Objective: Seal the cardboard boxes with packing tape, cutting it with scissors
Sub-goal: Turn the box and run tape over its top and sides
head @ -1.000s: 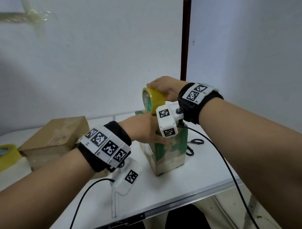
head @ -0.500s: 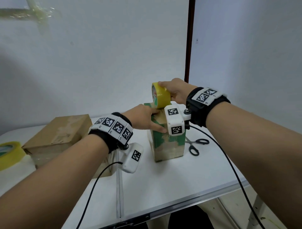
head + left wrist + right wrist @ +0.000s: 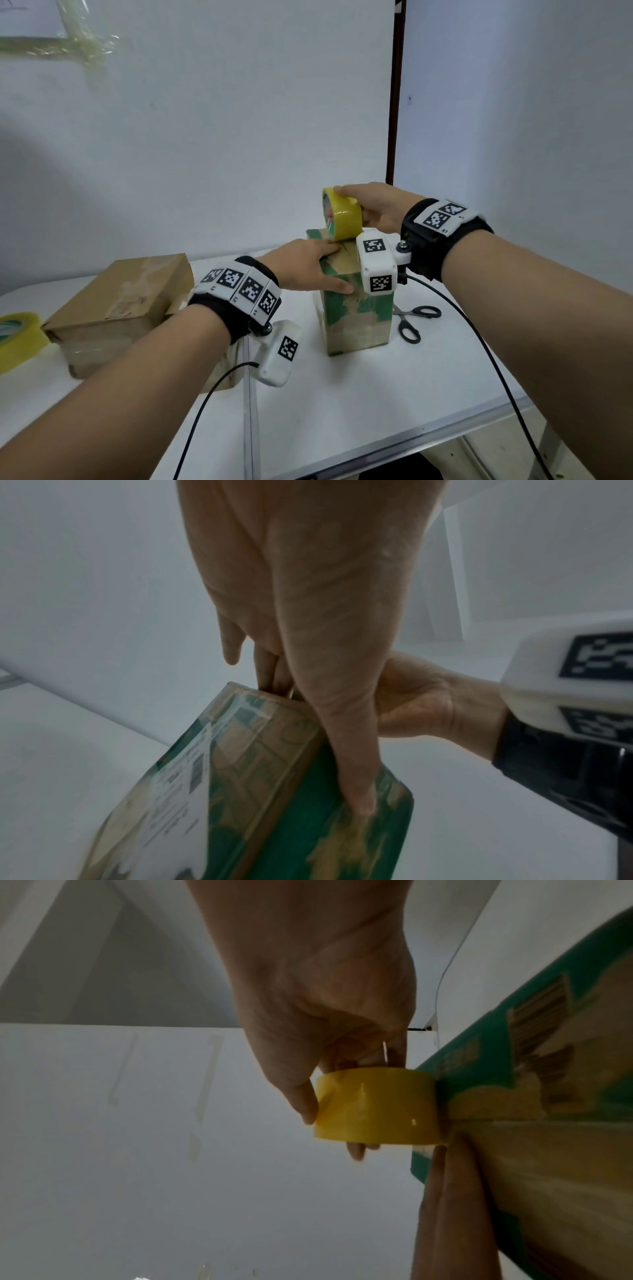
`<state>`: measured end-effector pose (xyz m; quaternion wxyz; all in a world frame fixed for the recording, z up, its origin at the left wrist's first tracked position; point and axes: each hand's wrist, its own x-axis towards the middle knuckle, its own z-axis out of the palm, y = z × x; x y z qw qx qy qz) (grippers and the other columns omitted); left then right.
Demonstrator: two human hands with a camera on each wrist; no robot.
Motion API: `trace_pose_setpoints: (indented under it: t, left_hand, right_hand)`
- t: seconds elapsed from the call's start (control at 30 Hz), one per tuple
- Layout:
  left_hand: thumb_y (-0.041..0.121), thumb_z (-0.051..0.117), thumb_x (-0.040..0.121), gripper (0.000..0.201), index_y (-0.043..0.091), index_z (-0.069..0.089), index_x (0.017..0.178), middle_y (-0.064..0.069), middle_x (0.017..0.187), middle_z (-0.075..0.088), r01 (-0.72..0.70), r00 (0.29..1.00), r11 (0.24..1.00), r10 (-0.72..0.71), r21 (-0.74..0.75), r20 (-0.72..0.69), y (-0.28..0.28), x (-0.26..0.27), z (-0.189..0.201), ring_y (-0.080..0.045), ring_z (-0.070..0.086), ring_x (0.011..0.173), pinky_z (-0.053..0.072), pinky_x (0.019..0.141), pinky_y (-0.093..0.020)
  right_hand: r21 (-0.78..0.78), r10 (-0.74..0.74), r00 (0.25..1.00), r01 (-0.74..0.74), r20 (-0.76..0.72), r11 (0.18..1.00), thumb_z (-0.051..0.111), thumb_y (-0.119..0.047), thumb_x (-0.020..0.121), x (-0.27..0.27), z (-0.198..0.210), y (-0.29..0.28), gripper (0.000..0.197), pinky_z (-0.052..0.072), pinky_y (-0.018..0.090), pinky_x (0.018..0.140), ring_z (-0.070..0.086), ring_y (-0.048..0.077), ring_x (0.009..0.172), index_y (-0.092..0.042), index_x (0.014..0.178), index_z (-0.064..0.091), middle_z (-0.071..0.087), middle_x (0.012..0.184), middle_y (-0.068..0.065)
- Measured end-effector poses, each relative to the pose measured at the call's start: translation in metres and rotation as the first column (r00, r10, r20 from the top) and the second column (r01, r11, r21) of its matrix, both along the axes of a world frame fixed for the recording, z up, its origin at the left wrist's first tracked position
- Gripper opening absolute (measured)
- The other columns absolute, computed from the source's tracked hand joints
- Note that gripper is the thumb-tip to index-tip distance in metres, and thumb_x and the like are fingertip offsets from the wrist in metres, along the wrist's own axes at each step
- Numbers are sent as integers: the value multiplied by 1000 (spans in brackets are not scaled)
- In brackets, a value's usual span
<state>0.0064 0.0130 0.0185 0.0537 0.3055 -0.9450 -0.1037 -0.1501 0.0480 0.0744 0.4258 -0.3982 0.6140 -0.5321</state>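
A tall green and brown cardboard box (image 3: 356, 318) stands upright mid-table. My left hand (image 3: 308, 265) lies flat on its top with straight fingers, the thumb down the near face (image 3: 356, 783). My right hand (image 3: 373, 209) grips a yellow tape roll (image 3: 344, 219) at the far top edge of the box (image 3: 548, 1123); in the right wrist view the roll (image 3: 375, 1106) touches that edge. Black-handled scissors (image 3: 412, 320) lie on the table just right of the box.
A larger brown cardboard box (image 3: 116, 308) sits at the left. A second yellow tape roll (image 3: 17, 337) lies at the far left edge. The white table (image 3: 359, 404) ends at a front rim. Cables run from both wrist cameras. Tape strips hang on the wall (image 3: 78, 44).
The view has shifted, so the box and both hands sit further right. My right hand keeps the roll at the box's far top edge. My left hand stays on the top.
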Motion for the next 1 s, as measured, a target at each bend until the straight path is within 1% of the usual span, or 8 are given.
trace_pose_setpoints:
  t: [0.1, 0.23, 0.3, 0.37, 0.5, 0.7, 0.77, 1.0]
  left_hand:
    - [65, 64, 77, 83, 27, 38, 146, 11, 148, 42, 24, 1000, 999, -24, -23, -14, -3, 1, -4, -14, 43, 132, 35, 107, -26]
    - [67, 66, 74, 83, 31, 41, 144, 12, 144, 47, 24, 1000, 999, -24, -32, 3, -5, 0, -2, -13, 46, 128, 38, 106, -27]
    - [67, 67, 73, 78, 33, 45, 140, 13, 137, 53, 32, 999, 999, -32, -16, -3, -8, 0, -2, -12, 51, 122, 41, 104, -30]
    - [67, 67, 73, 74, 34, 49, 137, 14, 134, 56, 37, 999, 999, -37, -11, -15, -9, -1, -2, -13, 52, 119, 43, 103, -32]
    - [67, 66, 74, 69, 32, 52, 133, 11, 129, 59, 37, 999, 999, -37, -25, -10, -12, -4, -2, -15, 55, 115, 45, 99, -32]
    - [81, 55, 70, 91, 31, 40, 145, 13, 145, 46, -24, 995, 993, 35, -115, 94, -19, -6, -1, -15, 46, 128, 42, 104, -36]
    - [82, 54, 70, 94, 29, 38, 146, 12, 146, 45, -34, 991, 991, 50, -130, 123, -20, -12, 1, -15, 45, 129, 42, 103, -36]
    - [76, 58, 73, 70, 28, 56, 125, 8, 115, 63, -47, 992, 994, 57, -96, 109, -24, -25, 3, -14, 55, 97, 43, 80, -27]
  right_hand:
    - [6, 21, 999, -21, 32, 1000, 53, -30, 100, -7, -1, -4, 22, 57, 31, 65, 69, 18, 73, -8, 99, 55, 74, 68, 5]
    - [-31, -68, 965, 79, 255, 996, 52, -28, 100, -15, 9, -10, 27, 58, 32, 50, 68, 20, 55, -2, 99, 57, 71, 62, 9]
    - [-45, -57, 945, 76, 321, 996, 47, -26, 102, -16, 14, -14, 26, 58, 34, 59, 69, 21, 59, -2, 104, 57, 72, 68, 12]
    - [-56, 13, 954, 4, 300, 998, 42, -21, 104, -13, 18, -16, 24, 54, 39, 77, 67, 23, 81, -4, 119, 49, 71, 90, 12]
    - [-27, 100, 986, -98, 135, 995, 38, -16, 104, 1, 13, -17, 33, 54, 42, 82, 67, 26, 94, -3, 135, 39, 70, 104, 11]
    - [-67, 10, 968, 7, 250, 998, 40, -20, 104, -9, 35, -14, 34, 57, 29, 69, 66, 20, 62, 8, 102, 60, 71, 74, 16]
    - [-61, -1, 968, 17, 251, 998, 39, -20, 104, -7, 32, -7, 35, 58, 28, 63, 66, 21, 57, 10, 106, 59, 70, 73, 17]
    - [-77, 31, 957, -9, 290, 997, 39, -16, 103, -6, 8, 21, 29, 59, 28, 60, 69, 19, 57, 6, 100, 59, 72, 73, 17]
